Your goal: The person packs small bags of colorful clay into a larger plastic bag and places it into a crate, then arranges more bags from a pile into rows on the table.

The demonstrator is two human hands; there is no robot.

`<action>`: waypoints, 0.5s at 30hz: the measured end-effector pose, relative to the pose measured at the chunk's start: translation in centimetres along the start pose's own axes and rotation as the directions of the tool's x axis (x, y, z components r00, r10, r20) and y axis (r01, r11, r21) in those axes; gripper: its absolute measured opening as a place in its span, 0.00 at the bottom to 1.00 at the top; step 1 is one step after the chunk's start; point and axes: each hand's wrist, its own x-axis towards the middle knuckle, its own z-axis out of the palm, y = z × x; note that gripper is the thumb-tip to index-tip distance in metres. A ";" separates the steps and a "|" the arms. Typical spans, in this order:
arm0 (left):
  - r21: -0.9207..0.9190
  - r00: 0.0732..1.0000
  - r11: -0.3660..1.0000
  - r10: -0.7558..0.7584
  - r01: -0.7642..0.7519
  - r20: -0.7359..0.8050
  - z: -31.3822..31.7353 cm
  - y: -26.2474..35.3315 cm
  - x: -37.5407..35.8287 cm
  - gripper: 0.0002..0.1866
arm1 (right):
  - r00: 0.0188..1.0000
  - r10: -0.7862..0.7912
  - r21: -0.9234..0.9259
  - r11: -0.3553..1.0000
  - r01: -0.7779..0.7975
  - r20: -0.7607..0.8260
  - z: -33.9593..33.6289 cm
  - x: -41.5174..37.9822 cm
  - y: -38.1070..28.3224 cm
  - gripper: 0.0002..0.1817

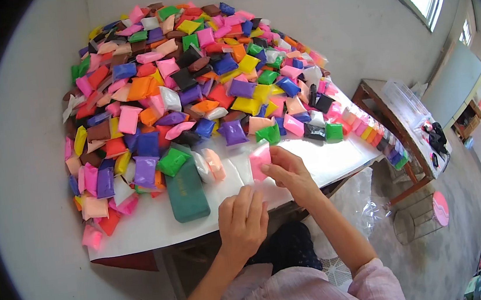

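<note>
The right hand (pixel 291 174) pinches a pink clay packet (pixel 259 161) between thumb and fingers, holding it upright just above the white sheet on the bench (pixel 324 162), at about five o'clock from the big heap of coloured packets (pixel 187 85). The left hand (pixel 242 220) sits just below it at seven o'clock, knuckles up and fingers curled loosely inward; whether they grip anything I cannot tell.

The likely trouble, as I judge it: the pinch takes only the packet's right edge, so the slick wrapper could slip and drop back among the loose packets nearby. A dark green case (pixel 186 192) lies close at nine o'clock, and a sweeping wrist could nudge it or the heap's near edge.

Both forearms reach forward from the lap, the right wrist bent inward, the left turned palm down.
</note>
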 end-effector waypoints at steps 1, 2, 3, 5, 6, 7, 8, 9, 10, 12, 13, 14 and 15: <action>-0.032 0.999 0.999 -0.032 0.032 0.001 -0.5 0.2 -0.1 0.16 | 0.999 -0.041 -0.131 0.991 0.040 -0.003 0.0 0.6 0.5 0.25; -0.044 0.998 0.997 -0.064 0.064 0.005 -1.2 0.2 -0.1 0.15 | 0.997 -0.082 -0.260 0.962 0.079 -0.002 0.0 1.3 1.2 0.26; -0.056 0.995 0.994 -0.096 0.096 0.010 -1.9 0.1 -0.1 0.15 | 0.992 -0.124 -0.384 0.916 0.116 0.005 0.2 1.9 1.7 0.27; -0.057 0.990 0.988 -0.141 0.141 0.005 -3.2 -0.4 -0.1 0.14 | 0.979 -0.200 -0.551 0.822 0.145 -0.041 0.7 2.7 2.3 0.29; -0.046 0.988 0.987 -0.157 0.156 -0.006 -3.8 -0.7 -0.1 0.14 | 0.969 -0.240 -0.628 0.763 0.152 -0.057 0.8 3.1 2.5 0.30; -0.035 0.985 0.985 -0.172 0.172 -0.017 -4.4 -1.0 0.0 0.13 | 0.977 -0.211 -0.579 0.799 0.163 -0.017 0.5 3.7 2.7 0.29; -0.053 0.975 0.974 -0.222 0.221 -0.013 -5.0 -1.1 0.2 0.11 | 0.982 -0.186 -0.528 0.832 0.171 0.026 0.2 4.5 3.0 0.28; -0.050 0.970 0.969 -0.244 0.243 -0.016 -5.6 -1.4 0.3 0.10 | 0.984 -0.163 -0.474 0.862 0.177 0.070 0.1 5.2 2.9 0.27; -0.047 0.964 0.963 -0.266 0.265 -0.021 -6.2 -1.8 0.4 0.10 | 0.980 -0.168 -0.465 0.863 0.200 0.110 0.0 5.6 2.7 0.27; -0.058 0.945 0.944 -0.326 0.324 -0.029 -7.0 -2.2 0.7 0.08 | 0.966 -0.177 -0.444 0.862 0.244 0.189 0.0 6.1 2.3 0.27; -0.051 0.948 0.947 -0.318 0.317 -0.029 -7.2 -2.5 0.9 0.09 | 0.959 -0.186 -0.447 0.854 0.265 0.213 0.0 6.3 2.7 0.27; -0.044 0.950 0.950 -0.311 0.309 -0.030 -7.4 -2.9 1.2 0.09 | 0.952 -0.196 -0.449 0.847 0.286 0.237 0.1 6.6 3.3 0.28; -0.037 0.953 0.953 -0.303 0.302 -0.030 -7.4 -3.3 1.5 0.10 | 0.944 -0.205 -0.450 0.839 0.306 0.260 0.3 6.8 3.6 0.28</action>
